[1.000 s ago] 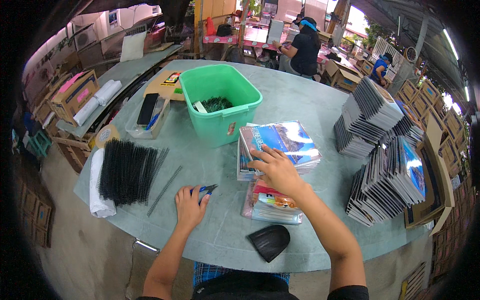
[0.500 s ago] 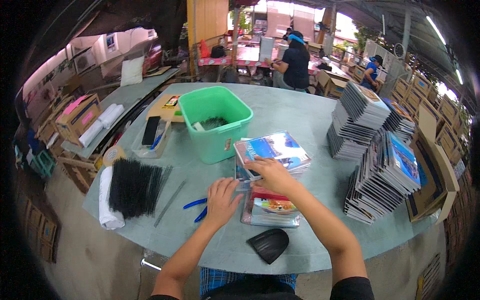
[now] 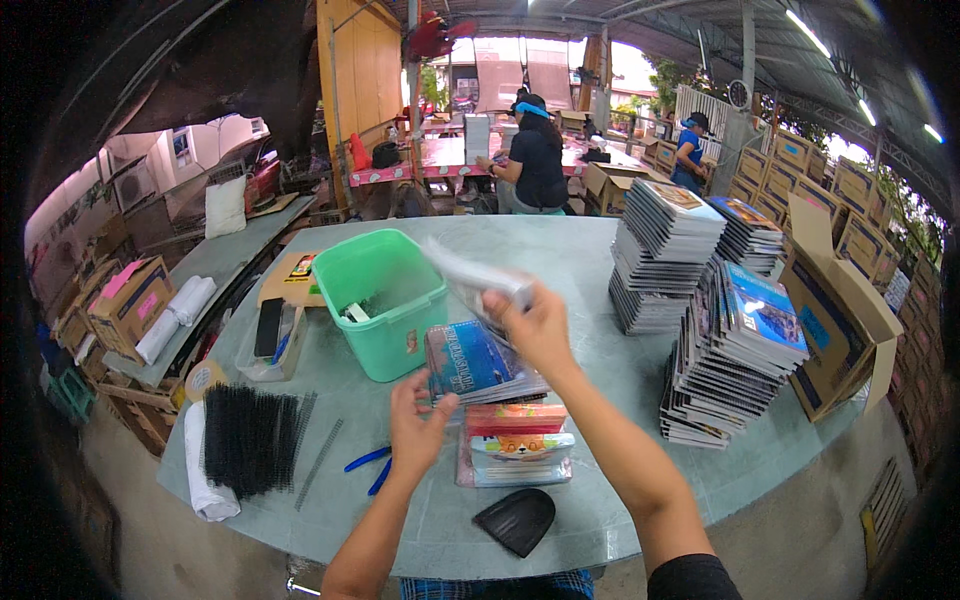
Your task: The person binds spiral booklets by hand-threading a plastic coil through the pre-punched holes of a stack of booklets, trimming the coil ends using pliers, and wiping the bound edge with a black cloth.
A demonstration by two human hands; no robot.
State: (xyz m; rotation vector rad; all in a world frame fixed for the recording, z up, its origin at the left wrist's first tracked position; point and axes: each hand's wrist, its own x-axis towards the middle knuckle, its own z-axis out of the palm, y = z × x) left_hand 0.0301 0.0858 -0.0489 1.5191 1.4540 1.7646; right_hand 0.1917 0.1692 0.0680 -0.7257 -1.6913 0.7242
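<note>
A notebook (image 3: 478, 272), blurred by motion, is gripped along its near right edge by my right hand (image 3: 535, 322) and lifted above the table. Below it lies a short stack topped by a blue-covered notebook (image 3: 470, 358). My left hand (image 3: 415, 425), fingers apart and holding nothing, is at the near left corner of that stack. Closer to me sits a pile of small books (image 3: 520, 460) with a cartoon animal on the front. Blue-handled pliers (image 3: 370, 465) rest left of my left hand, and a black rounded pad-like piece (image 3: 515, 520) lies near the table's front edge.
A green bin (image 3: 395, 335) stands behind my left hand. Black binding coils (image 3: 250, 440) lie at the left on a white roll. Tall notebook stacks (image 3: 665, 260) and an open carton (image 3: 830, 330) occupy the right. Two people work farther back.
My right hand has lifted a notebook off the stack, exposing a blue cover. My left hand has shifted slightly left and opened wider. The view has tilted up and moved right.
</note>
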